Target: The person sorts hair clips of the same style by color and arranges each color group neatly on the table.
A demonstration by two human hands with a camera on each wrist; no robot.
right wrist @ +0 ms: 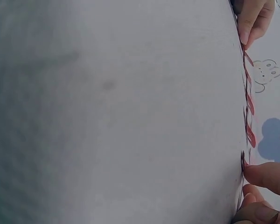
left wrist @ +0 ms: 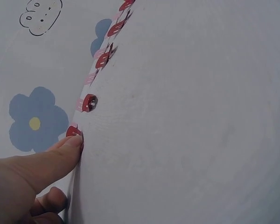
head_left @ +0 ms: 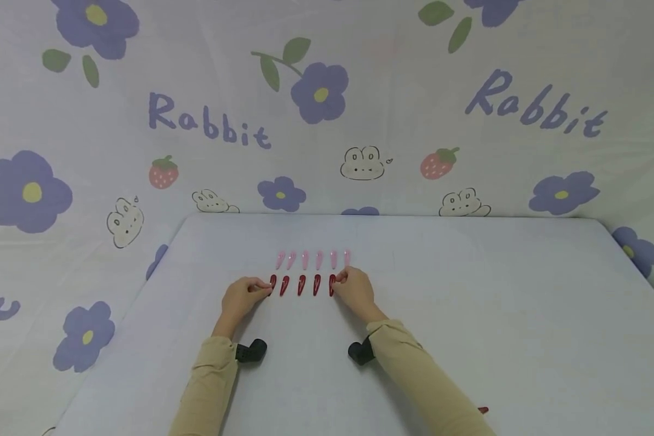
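Observation:
Several red snap hair clips (head_left: 301,284) lie in a row on the white table, upright as seen from the head view. At the row's left end, my left hand (head_left: 245,298) pinches a red hair clip (left wrist: 74,131) with its fingertips. My right hand (head_left: 355,293) holds the red hair clip (head_left: 332,284) at the right end between thumb and fingers, partly covering it. Beyond this row runs a second one of several pink snap hair clips (head_left: 305,260), roughly parallel to it. The rightmost pink clip (head_left: 347,257) is close above my right hand.
Part of another red clip (head_left: 484,410) shows beside the right sleeve, near the front of the white table (head_left: 496,290). A cloth (head_left: 392,109) printed with flowers, rabbits and strawberries hangs behind the table. Black devices (head_left: 252,350) are worn on both wrists.

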